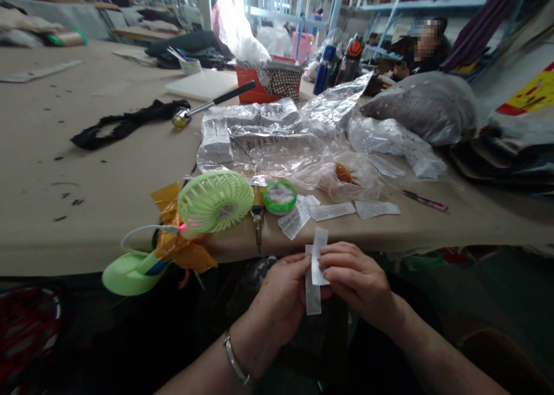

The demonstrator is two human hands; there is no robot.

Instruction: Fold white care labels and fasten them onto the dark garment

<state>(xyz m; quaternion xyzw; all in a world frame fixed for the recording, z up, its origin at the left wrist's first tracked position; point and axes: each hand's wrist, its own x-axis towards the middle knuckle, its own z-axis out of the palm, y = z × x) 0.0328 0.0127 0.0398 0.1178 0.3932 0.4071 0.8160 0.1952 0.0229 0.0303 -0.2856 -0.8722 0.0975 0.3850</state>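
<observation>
Just off the table's front edge, my left hand [280, 297] pinches a white printed label strip [313, 304] that hangs down between the hands. Coming in from the right, my right hand [362, 284] grips a second white label [320, 242], which overlaps the first and sticks up above the fingers. Some fingertips are hidden behind the strips. On the table just beyond lie several loose white labels [332, 211], some overlapping. Left of them is a green round tub [280, 198] with white stuff inside.
A green fan [216, 202] taped at the table edge stands left of my hands, beside a small screwdriver-like tool [257, 225]. Clear plastic bags [277, 153] with label bundles lie behind. Pink-handled snips [426, 200] rest at right. A person [426, 49] sits beyond.
</observation>
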